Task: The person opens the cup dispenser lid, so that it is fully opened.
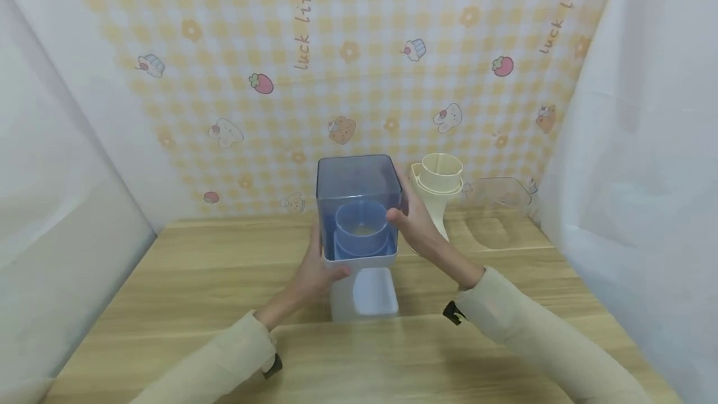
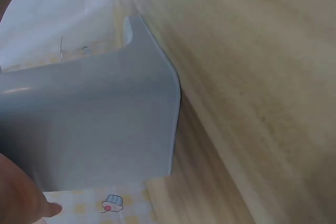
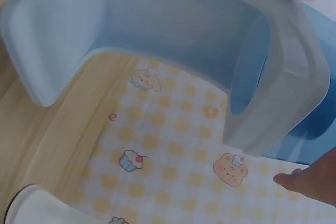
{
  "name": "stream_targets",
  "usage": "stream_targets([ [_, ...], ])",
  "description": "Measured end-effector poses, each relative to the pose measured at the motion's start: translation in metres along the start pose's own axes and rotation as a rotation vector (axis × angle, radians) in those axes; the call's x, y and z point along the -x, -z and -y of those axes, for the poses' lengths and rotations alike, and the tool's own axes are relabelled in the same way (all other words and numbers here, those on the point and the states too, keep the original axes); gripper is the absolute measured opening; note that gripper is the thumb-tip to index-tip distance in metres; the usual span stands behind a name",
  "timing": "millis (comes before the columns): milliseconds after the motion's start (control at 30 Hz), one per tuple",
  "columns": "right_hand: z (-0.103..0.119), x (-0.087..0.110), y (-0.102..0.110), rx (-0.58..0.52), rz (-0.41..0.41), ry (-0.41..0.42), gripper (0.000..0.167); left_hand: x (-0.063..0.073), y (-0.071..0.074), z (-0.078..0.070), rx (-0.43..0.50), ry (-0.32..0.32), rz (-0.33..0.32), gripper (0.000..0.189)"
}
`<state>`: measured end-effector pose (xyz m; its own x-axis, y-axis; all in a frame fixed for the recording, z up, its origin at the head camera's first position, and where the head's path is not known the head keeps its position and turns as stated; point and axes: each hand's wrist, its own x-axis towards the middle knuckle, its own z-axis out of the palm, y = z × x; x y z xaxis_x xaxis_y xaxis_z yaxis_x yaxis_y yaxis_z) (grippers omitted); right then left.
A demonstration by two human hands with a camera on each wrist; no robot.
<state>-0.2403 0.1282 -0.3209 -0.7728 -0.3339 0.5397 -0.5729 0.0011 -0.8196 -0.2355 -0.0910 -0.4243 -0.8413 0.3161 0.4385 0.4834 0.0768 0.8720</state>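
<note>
The left hand (image 1: 314, 272) grips the blue dispenser (image 1: 359, 178) low, mid-table; the right hand (image 1: 419, 220) clasps its upper right side. Even pressure from both should keep it level (the cream dispenser (image 1: 441, 174) stands near, rightward). The right wrist view reveals the dispenser's hollow side, hidden from the head view.

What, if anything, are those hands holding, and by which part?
A white dispenser with a translucent tank: the left hand holds its left side around the tank's lower edge; the right hand grips the tank's right side.
</note>
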Motion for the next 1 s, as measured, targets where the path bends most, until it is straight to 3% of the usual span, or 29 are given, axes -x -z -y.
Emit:
stream_targets([
  [67, -0.003, -0.003, -0.004, 0.042, -0.037, -0.017, 0.139, -0.001, -0.002, 0.003, 0.021, 0.011, 0.018, 0.135],
  [200, -0.009, -0.001, -0.01, 0.067, -0.128, -0.011, 0.13, -0.01, -0.003, 0.003, 0.04, 0.042, 0.089, 0.127],
  [333, -0.012, -0.003, -0.011, 0.055, -0.19, 0.0, 0.118, -0.022, 0.002, 0.004, 0.033, 0.018, 0.145, 0.122],
  [533, -0.013, -0.016, -0.013, 0.032, -0.174, 0.023, 0.12, -0.025, 0.006, 0.005, 0.057, -0.015, 0.108, 0.121],
  [733, -0.018, -0.02, -0.013, -0.063, -0.157, 0.003, 0.125, -0.027, 0.003, 0.009, 0.072, -0.046, 0.066, 0.118],
  [1000, -0.022, -0.022, -0.016, -0.126, -0.183, 0.046, 0.11, -0.03, 0.0, 0.016, 0.094, -0.08, 0.03, 0.12],
])
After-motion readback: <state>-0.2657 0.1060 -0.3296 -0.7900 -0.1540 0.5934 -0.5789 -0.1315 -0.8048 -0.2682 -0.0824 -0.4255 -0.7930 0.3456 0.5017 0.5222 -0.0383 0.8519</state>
